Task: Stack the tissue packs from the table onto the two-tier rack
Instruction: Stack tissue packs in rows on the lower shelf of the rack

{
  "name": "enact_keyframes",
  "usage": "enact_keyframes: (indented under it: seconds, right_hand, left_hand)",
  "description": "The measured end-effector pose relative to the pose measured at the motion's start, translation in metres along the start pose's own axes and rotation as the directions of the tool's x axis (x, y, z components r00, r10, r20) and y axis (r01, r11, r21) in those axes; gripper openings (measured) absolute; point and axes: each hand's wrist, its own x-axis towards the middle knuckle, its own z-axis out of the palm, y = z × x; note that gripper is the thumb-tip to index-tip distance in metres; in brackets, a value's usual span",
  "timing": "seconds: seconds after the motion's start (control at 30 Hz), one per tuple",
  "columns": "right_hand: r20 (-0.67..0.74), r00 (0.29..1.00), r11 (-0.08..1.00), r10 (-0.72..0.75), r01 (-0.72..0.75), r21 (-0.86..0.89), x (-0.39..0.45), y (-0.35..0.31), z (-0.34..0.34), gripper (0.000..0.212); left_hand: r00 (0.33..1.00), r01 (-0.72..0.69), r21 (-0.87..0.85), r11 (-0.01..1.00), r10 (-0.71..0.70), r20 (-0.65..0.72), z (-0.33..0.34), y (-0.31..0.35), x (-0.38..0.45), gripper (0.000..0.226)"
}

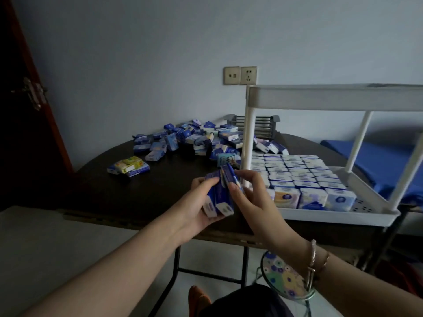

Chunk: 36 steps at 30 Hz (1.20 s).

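Both forearms reach in from the bottom edge, a bracelet on the right wrist. Left hand cups a small bundle of tissue packs from below, its fingers curled around them, so that grip is closed on the bundle. Right hand pinches the upper end of the same bundle between thumb and fingertips. They hold it over the near part of the dark table, just left of the white two-tier rack. Rows of packs already fill most of the rack's lower tier (the upper tier's surface cannot be seen). A loose heap of packs lies farther back on the table, and a few separate ones sit to its left.
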Motion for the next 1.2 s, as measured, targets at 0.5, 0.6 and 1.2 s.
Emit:
enact_keyframes:
  seconds: [0.5,0.6,1.2]
  right_hand:
    - [-0.274,0.946,0.983,0.174,-0.148,0.111,-0.030,-0.061,-0.143,0.068]
    - [-0.273,0.939,0.974,0.211,-0.178,0.139,-0.023,-0.058,-0.176,0.068]
    - [-0.586,0.805,0.953,0.090,-0.241,-0.185,0.062,0.006,-0.259,0.048]
  left_hand:
    - [0.874,-0.424,0.305,0.853,0.296,0.386,0.168,0.002,0.016,0.039]
    - [0.852,-0.474,0.420,0.774,0.284,0.439,0.196,0.005,0.029,0.056]
    - [0.837,-0.517,0.855,-0.039,0.186,0.515,0.187,-0.024,0.160,0.070]
